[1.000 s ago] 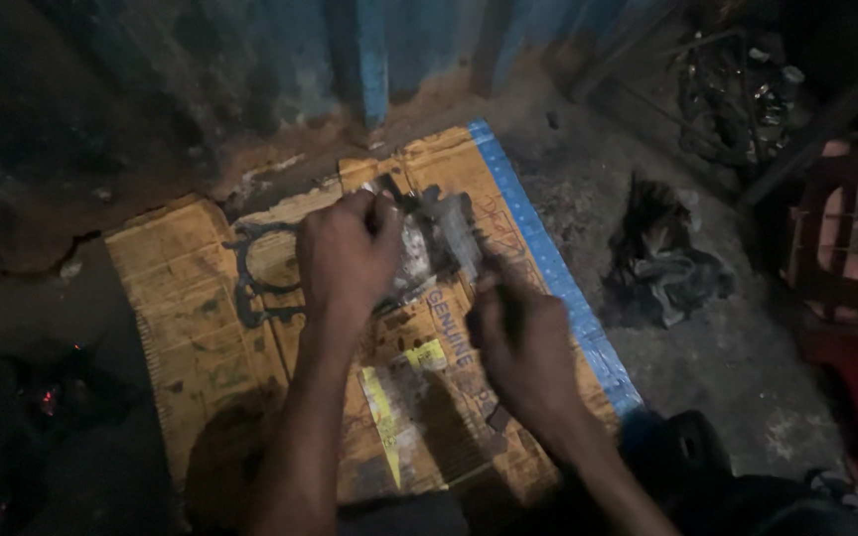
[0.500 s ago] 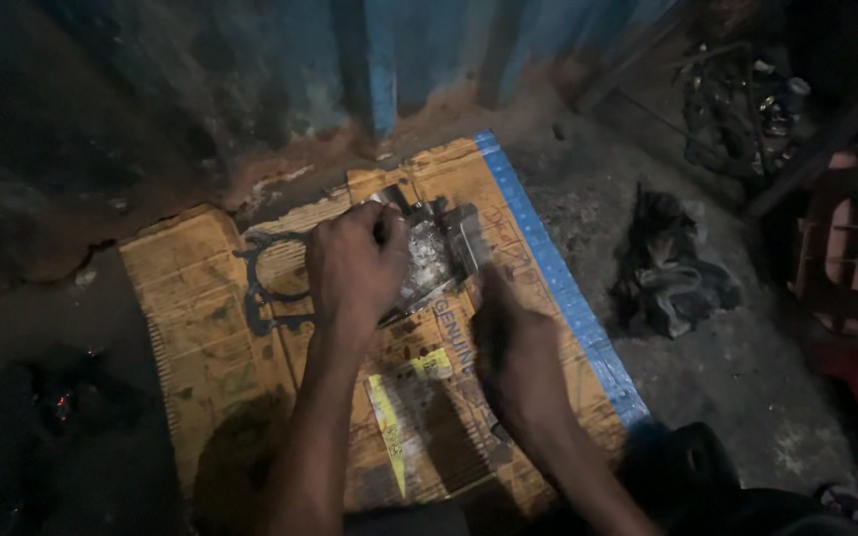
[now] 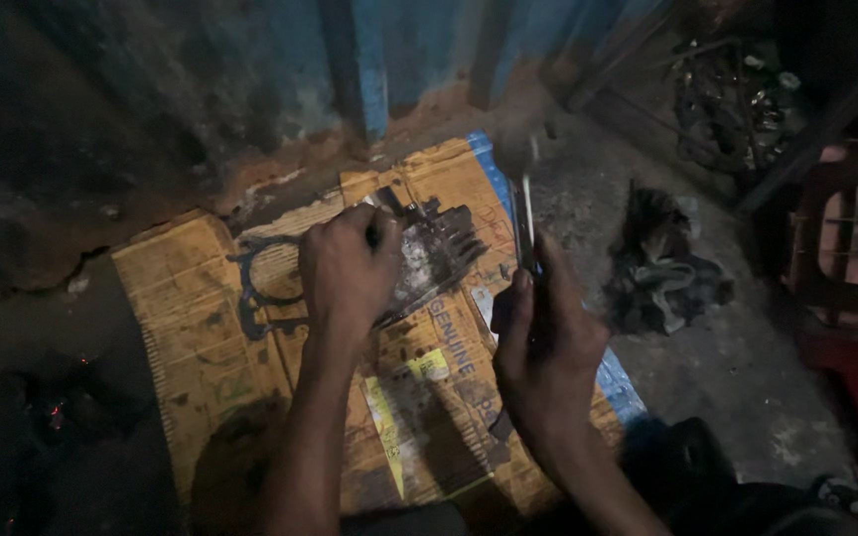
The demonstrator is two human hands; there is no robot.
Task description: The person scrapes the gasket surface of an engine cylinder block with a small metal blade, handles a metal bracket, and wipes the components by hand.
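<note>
**Raised tool over a hand-held part in a dim workshop**

A person's right hand (image 3: 546, 342) closes in a fist round the dark handle of a thin metal tool (image 3: 525, 223), its blade pointing up and away, blurred. Just beyond and to the left, the left hand (image 3: 350, 273) is clamped down over a grey finned metal part (image 3: 427, 253) resting on flattened cardboard (image 3: 181, 298) on the floor. A dark gasket (image 3: 250, 298) lies on the cardboard beside that hand. Farther right a heap of rags (image 3: 662, 263) sits on the concrete; past it, a red crate (image 3: 851, 248); behind all, a blue wall (image 3: 369, 60).

The risk looks plain: the blade works close to the fingers steadying the part, and a slip in this poor light could catch them. The part could also skid on the loose cardboard if pressed sideways, and the thin gasket nearby could be creased by an elbow or knee.
</note>
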